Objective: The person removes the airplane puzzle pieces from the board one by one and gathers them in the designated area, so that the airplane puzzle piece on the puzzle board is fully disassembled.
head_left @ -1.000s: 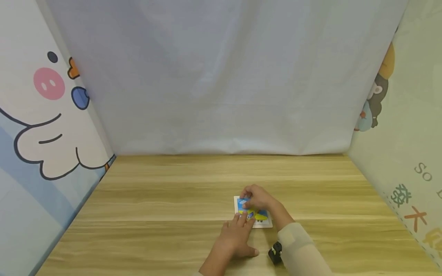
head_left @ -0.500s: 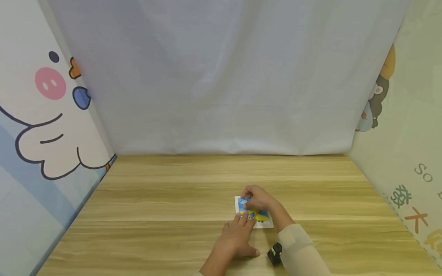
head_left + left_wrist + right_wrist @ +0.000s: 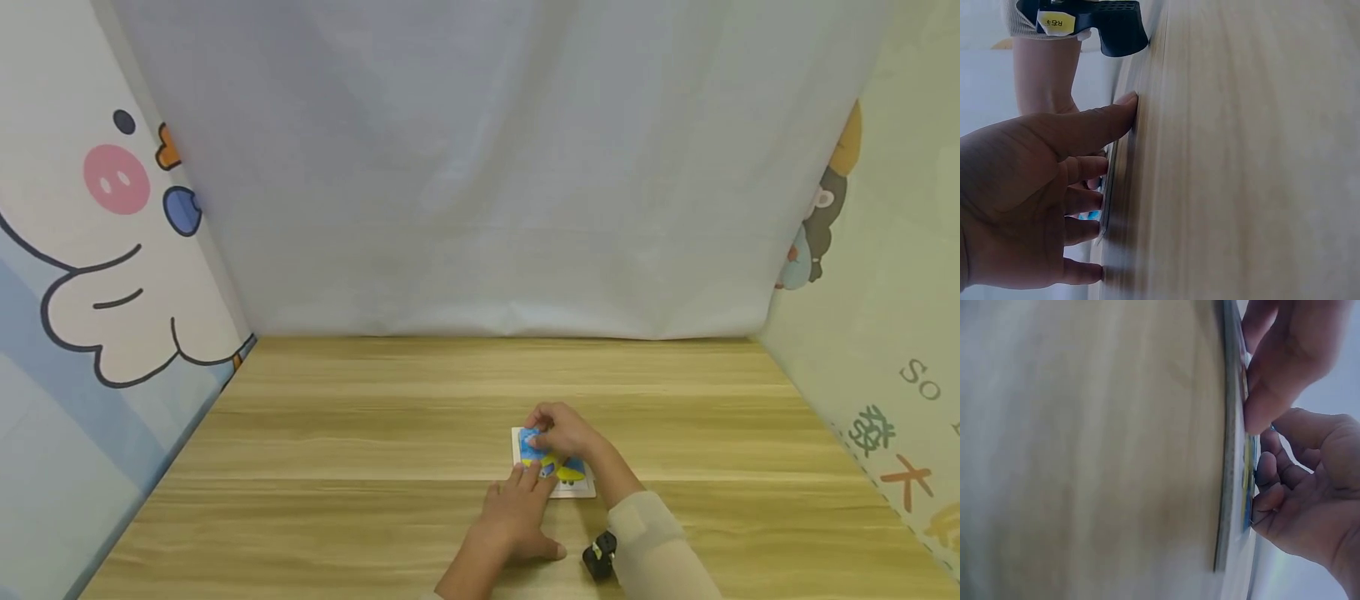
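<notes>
A flat white-bordered picture puzzle [image 3: 573, 492] with blue and yellow artwork lies on the wooden table. My left hand [image 3: 512, 518] has its fingers spread, with the fingertips on the puzzle's near left edge and the thumb out on the tabletop. Over the upper left of the picture, my right hand [image 3: 564, 431] bends its thumb and fingers around a blue puzzle piece [image 3: 528, 450], largely covered by the hand. In the right wrist view, the right hand's curled fingers [image 3: 1267, 472] sit right at the picture surface, and the board's grey edge [image 3: 1227, 506] shows side-on.
A small black device [image 3: 600, 557] is at the right sleeve [image 3: 656, 542]. The wooden table [image 3: 337, 433] meets a grey-white curtain [image 3: 487, 208] at the back. Cartoon-printed panels [image 3: 120, 275] flank both sides.
The blue and yellow artwork under the right hand shifts very slightly. Both hands keep nearly the same place, and the whole view drifts a little to the right.
</notes>
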A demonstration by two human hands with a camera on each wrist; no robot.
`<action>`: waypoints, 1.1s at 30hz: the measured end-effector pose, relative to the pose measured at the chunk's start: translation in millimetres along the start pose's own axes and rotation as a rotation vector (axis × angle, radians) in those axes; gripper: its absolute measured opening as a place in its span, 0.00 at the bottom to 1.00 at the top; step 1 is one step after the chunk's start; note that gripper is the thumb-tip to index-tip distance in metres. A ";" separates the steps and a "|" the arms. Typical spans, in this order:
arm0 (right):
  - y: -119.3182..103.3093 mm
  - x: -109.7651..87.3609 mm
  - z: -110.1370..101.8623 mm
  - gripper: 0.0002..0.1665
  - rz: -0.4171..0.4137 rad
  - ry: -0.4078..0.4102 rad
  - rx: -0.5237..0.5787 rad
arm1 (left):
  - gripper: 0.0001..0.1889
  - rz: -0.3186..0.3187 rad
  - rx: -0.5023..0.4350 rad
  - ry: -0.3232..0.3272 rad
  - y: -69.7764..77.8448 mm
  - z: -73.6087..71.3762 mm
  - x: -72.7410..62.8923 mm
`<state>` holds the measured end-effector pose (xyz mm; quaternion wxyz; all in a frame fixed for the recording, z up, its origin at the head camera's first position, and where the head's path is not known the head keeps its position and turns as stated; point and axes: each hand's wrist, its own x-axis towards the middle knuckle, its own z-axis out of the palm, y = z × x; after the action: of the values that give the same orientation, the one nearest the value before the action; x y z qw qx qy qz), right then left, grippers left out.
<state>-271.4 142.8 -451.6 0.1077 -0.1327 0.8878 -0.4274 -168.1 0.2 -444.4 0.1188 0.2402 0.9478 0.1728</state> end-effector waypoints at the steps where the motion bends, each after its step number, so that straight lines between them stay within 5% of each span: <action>1: 0.7 0.3 0.0 0.08 -0.006 0.003 0.007 | 0.46 0.001 0.006 0.003 -0.2 0.4 0.3; 17: 7.5 -7.2 -11.1 0.06 -0.060 0.067 0.164 | 0.46 -0.004 0.032 -0.004 -2.4 4.1 3.1; 33: 6.4 -16.4 -15.9 0.05 -0.047 0.083 0.184 | 0.46 -0.015 0.051 0.009 -7.0 6.2 5.9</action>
<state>-261.7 163.7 -445.6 0.0726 -0.1254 0.8449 -0.5148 -174.1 -0.9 -453.6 0.1098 0.2354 0.9541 0.1489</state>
